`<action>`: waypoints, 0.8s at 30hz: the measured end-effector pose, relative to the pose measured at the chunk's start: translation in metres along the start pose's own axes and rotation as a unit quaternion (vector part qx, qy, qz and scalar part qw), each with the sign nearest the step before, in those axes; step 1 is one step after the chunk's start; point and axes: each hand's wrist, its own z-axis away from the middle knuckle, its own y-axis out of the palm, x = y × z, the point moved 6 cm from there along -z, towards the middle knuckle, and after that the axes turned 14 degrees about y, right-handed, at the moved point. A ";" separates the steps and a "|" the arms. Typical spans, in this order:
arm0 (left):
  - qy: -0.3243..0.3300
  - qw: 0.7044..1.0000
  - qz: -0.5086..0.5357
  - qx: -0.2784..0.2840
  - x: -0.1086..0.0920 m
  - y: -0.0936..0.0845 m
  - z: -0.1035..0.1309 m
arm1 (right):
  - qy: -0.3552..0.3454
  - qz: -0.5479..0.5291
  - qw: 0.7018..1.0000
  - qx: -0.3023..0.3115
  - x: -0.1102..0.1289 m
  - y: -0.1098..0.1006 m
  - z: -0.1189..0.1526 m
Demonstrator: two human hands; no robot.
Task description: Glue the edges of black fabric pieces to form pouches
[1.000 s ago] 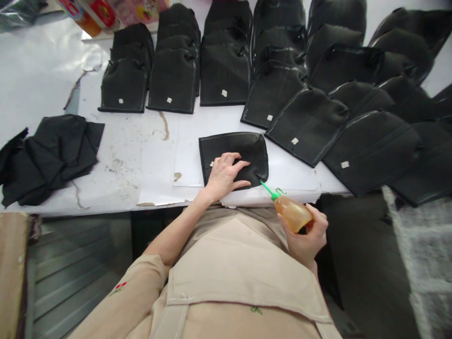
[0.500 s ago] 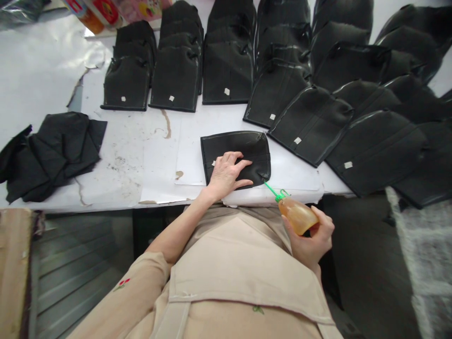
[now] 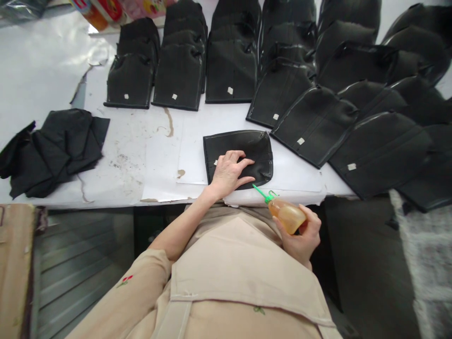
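Note:
A black leather-like piece [image 3: 243, 141] with a stitched, rounded edge lies flat near the table's front edge. My left hand [image 3: 231, 172] rests on it, fingers spread and pressing it down. My right hand [image 3: 305, 238] is wrapped round a soft squeeze bottle [image 3: 287, 215] of amber liquid, probably glue, with a thin green nozzle [image 3: 260, 190]. The nozzle's tip is at the piece's near edge, just right of my left thumb. Whether the tip touches the edge I cannot tell. A small pale tag shows partly beside my left hand.
Rows of similar black pieces [image 3: 231, 66] with small pale tags overlap along the back and right of the white-covered table [image 3: 134, 155]. Crumpled black fabric pieces [image 3: 67, 146] lie at the left. Colourful packages [image 3: 113, 9] stand at the back left.
My right hand has moved left with the bottle, and its nozzle has slid from the piece's near right corner along the near edge toward my left thumb. My left hand stays on the piece.

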 end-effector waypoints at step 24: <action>-0.052 0.977 0.155 -0.138 0.019 -0.022 0.019 | -0.082 0.028 0.995 0.057 0.022 0.020 0.000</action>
